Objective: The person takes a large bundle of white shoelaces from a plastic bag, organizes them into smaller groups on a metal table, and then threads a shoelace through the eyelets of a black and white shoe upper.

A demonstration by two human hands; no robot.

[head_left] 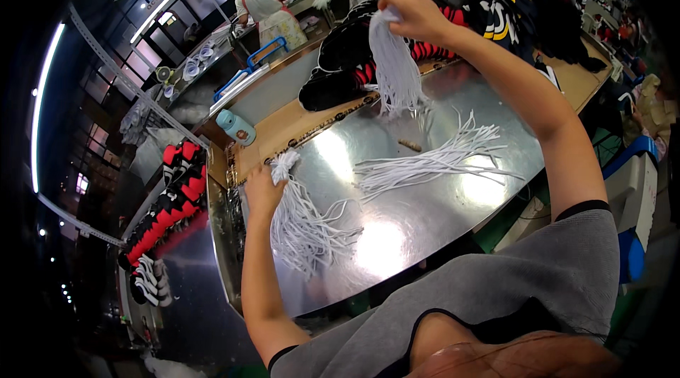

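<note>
My right hand [419, 17] is raised over the far side of a shiny metal tabletop [319, 293]. Its fingers are closed round the top of a bundle of white laces [397, 70], whose strands hang down toward the metal. At the table's left, my left hand [264, 191] is closed at the gathered top of a second white lace bundle [301, 226]; its fingertips are partly hidden. That bundle's loose ends fan out toward me. Between the hands and nearer the right, a spread of loose white laces [432, 165] lies flat.
A small brown roll [409, 145] lies behind the loose laces. The light-blue bottle [236, 128] stands at the far left corner. Black-and-red shoe pieces [340, 84] are piled along the far edge, with more red-and-black pieces [173, 194] at left. Co-workers [269, 9] are at tables beyond.
</note>
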